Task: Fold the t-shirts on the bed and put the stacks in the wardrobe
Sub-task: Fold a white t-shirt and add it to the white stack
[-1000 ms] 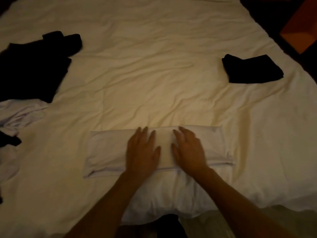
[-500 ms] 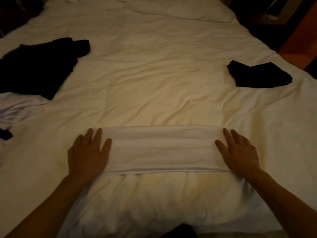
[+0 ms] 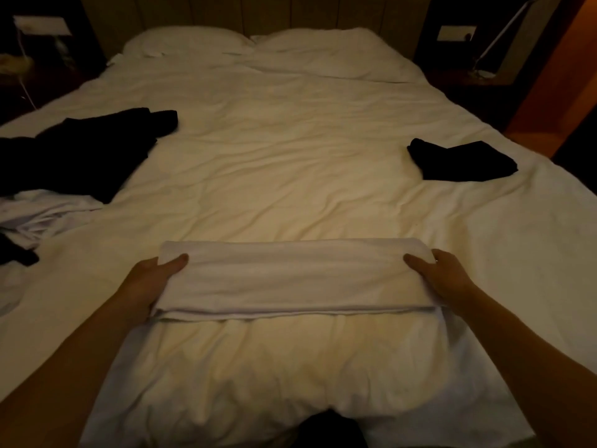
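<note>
Head view: at the far left of the bed (image 3: 290, 150), an unfolded black garment (image 3: 80, 153) is seen lying spread, with a crumpled white garment (image 3: 42, 211) just beside and below it. Toward the near edge, in the middle, a white t-shirt (image 3: 290, 279) is laid as a long, narrow folded band running across the view. Its left end is held by the left hand (image 3: 151, 279), the thumb laid on top and the fingers tucked underneath, out of sight. Its right end is gripped in the same way by the right hand (image 3: 442, 276), thumb on top. Well apart, at the right side of the bed, a folded black t-shirt (image 3: 462, 163) is seen resting on the cover. The band is judged to be light, soft and limp, so it would sag in the middle if lifted by its ends alone. It is best taken at both short ends, as it is now, and one end brought over the other so that the layers are kept from slipping apart. The soft cover beneath gives little firm support for pressing a crease.
</note>
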`<state>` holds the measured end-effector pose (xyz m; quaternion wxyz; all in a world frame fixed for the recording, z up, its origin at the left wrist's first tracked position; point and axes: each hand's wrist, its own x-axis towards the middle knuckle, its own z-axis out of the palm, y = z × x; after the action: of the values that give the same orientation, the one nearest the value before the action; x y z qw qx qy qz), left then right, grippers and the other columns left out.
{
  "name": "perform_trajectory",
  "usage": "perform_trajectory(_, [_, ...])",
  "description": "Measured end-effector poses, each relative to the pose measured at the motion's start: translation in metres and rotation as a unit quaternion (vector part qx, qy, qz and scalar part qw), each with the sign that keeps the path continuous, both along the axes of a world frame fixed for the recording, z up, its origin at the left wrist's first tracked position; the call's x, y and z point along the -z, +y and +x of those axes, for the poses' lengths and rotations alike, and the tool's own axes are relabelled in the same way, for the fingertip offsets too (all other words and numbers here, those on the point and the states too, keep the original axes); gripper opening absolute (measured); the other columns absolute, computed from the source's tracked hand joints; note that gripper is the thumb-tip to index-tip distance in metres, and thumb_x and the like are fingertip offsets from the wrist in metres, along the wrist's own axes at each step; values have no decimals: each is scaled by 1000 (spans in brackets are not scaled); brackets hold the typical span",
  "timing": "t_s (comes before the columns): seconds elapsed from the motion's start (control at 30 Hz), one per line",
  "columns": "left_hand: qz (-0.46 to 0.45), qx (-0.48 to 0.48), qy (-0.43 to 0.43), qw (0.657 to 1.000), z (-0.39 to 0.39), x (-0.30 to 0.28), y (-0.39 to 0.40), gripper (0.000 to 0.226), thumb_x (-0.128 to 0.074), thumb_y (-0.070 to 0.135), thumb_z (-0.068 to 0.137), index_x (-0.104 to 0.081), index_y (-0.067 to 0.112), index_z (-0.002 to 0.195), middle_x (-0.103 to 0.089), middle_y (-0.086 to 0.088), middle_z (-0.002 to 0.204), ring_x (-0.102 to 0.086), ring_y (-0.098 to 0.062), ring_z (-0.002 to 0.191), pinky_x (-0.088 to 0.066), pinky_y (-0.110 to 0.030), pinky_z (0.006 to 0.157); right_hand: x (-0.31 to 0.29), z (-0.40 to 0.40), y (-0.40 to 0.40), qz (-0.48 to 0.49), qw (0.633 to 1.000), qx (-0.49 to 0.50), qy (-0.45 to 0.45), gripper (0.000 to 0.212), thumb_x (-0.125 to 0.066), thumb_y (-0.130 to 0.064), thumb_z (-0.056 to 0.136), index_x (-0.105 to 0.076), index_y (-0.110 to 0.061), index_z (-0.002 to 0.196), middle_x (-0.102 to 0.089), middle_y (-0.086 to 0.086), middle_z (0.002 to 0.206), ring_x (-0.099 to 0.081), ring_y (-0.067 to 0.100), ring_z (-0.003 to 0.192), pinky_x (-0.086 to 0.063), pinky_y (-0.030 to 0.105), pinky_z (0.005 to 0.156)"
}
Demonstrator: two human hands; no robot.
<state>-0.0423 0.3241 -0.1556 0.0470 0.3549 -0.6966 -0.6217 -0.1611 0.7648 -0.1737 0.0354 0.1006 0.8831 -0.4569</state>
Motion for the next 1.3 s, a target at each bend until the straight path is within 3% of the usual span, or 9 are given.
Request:
perform_trajectory(0.17, [-105, -15, -27, 994, 1, 5, -3, 61, -67, 40, 92, -52, 1, 136, -58, -16, 131, -59, -32, 108, -43, -34, 91, 1, 4, 8, -12, 1000, 2, 28, 36, -69, -34, 90, -64, -3, 107, -64, 14, 102, -60, 30, 93, -46, 38, 80])
perform_trajectory(0.27, [-370, 21, -148, 917, 5, 14, -2, 65, -58, 53, 92, -49, 5, 135, -53, -21, 135, -52, -40, 117, -43, -42, 93, 11, 5, 13, 18, 1000, 12, -12, 38, -70, -32, 90, -66, 1, 108, -66, 17, 106, -60, 31, 94, -48, 39, 84])
perform_trajectory(0.37, [-508, 40, -83, 857, -7, 13, 15, 64, -52, 53, 94, -47, 9, 140, -46, -20, 140, -41, -41, 125, -36, -50, 102, 7, 4, 14, 14, 999, 22, -47, 45, -71, -41, 86, -68, 2, 99, -68, 21, 102, -63, 32, 89, -50, 41, 80])
perform_trajectory(0.57, [-477, 191, 116, 850, -43, 6, 131, 76, -23, 65, 86, -53, 20, 140, -52, -6, 139, -44, -29, 128, -41, -43, 101, -1, 19, 11, -42, 993, -22, -113, 42, -75, -44, 82, -63, -9, 102, -66, 9, 100, -64, 25, 90, -56, 39, 72])
perform_trajectory(0.77, [-549, 307, -10, 777, -52, 43, 167, 84, 4, 60, 84, -45, 29, 146, -44, 0, 150, -39, -26, 133, -29, -41, 105, -1, 35, 9, -168, 983, 38, -57, 29, -70, -21, 90, -64, -3, 112, -66, 12, 103, -64, 25, 90, -55, 35, 69])
perform_trajectory(1.0, [-517, 290, 26, 805, -57, 40, 154, 47, -23, 38, 103, -61, 20, 123, -57, -2, 128, -51, -26, 115, -40, -38, 94, -18, 37, -7, -319, 942, 105, -23, 26, -65, -17, 93, -61, -6, 116, -64, 11, 107, -62, 23, 92, -52, 30, 65])
perform_trajectory(1.13, [-617, 299, 2, 728, -53, 47, 137, 20, -62, 37, 88, -71, 23, 100, -63, -6, 105, -57, -29, 95, -45, -39, 75, -41, 35, -27, -354, 929, 110, 14, 23, -63, -17, 94, -61, -11, 116, -65, 13, 115, -62, 25, 100, -53, 33, 71])
perform_trajectory(1.2, [-628, 319, -4, 710, -48, 51, 142, 28, -57, 38, 93, -67, 23, 115, -57, -9, 120, -54, -30, 106, -46, -39, 77, -63, 37, -50, -360, 929, 70, 47, 22, -62, -17, 94, -62, -11, 116, -67, 11, 113, -65, 25, 102, -54, 32, 72])
perform_trajectory(1.3, [-544, 328, -7, 772, -49, 49, 146, 45, -39, 44, 99, -46, 24, 139, -37, -14, 140, -40, -31, 122, -43, -37, 85, -93, 39, -102, -348, 933, 4, 87, 18, -62, -16, 94, -65, -14, 112, -70, 8, 107, -67, 22, 96, -53, 30, 69])
